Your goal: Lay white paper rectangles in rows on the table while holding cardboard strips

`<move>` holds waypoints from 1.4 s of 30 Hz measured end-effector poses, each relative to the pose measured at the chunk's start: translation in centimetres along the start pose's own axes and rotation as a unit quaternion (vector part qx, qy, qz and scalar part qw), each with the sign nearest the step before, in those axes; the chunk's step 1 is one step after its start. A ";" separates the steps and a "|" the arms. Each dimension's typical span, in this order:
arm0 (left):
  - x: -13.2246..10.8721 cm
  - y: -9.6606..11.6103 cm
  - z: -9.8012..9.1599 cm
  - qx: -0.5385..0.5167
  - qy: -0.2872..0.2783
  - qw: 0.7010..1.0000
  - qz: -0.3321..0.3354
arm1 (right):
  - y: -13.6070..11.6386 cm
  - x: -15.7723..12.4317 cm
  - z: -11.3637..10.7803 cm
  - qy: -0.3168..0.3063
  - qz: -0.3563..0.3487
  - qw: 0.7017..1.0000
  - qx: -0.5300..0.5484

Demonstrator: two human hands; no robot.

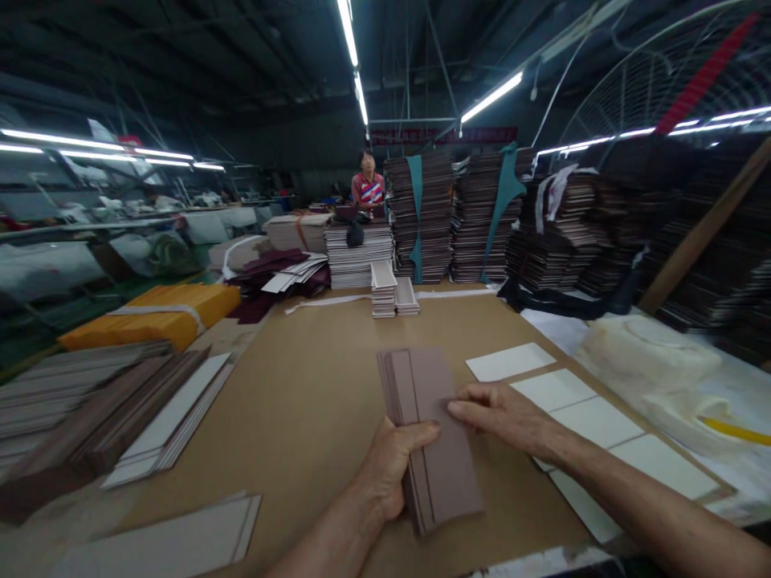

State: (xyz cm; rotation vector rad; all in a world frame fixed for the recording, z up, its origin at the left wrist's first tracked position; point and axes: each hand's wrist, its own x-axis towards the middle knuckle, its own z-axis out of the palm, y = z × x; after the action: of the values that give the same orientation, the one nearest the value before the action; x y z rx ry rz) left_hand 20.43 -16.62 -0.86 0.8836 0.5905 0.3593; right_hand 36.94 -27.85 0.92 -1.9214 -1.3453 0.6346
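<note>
Head view, left to right, all placed against the stack of brown cards (429, 433) at the middle of the cardboard-covered table (301, 401). Far left of the stack: fanned grey and white boards (150, 417), with a yellow bundle (157, 313) beyond them. Left hand (389, 470) closed around the stack's near left edge, thumb over the top card. Right hand (503, 413) flat on the stack's right side, fingers narrow and pressing down, gripping nothing. Right of the stack: white sheets (578, 409) laid in a row. Beyond the stack: two small piles (394, 297), tall dark stacks, a person standing. Likely risk: cards already slightly fanned at the far end, so uneven pressure from the right palm could slide them further out of line or off the near table edge.
</note>
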 end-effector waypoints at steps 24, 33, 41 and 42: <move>1.2 0.6 -0.7 -0.051 0.062 0.996 -0.040 | 8.2 7.4 -8.6 0.044 0.034 0.914 -0.402; 0.6 1.4 -0.4 -0.037 0.085 0.996 -0.006 | 4.9 5.7 -12.5 0.078 0.074 0.983 -0.148; 0.2 1.1 -0.4 -0.002 0.062 0.998 0.021 | -1.7 -1.4 -0.8 -0.032 0.047 0.988 0.141; 0.1 1.1 -0.4 0.005 0.062 0.998 0.020 | -2.0 -2.1 0.7 -0.012 0.048 0.987 0.152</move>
State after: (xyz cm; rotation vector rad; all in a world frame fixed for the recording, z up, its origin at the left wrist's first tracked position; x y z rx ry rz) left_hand 20.21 -15.65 -0.22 0.8878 0.6901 0.4498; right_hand 34.54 -29.18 2.01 -1.7423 -1.1034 0.8605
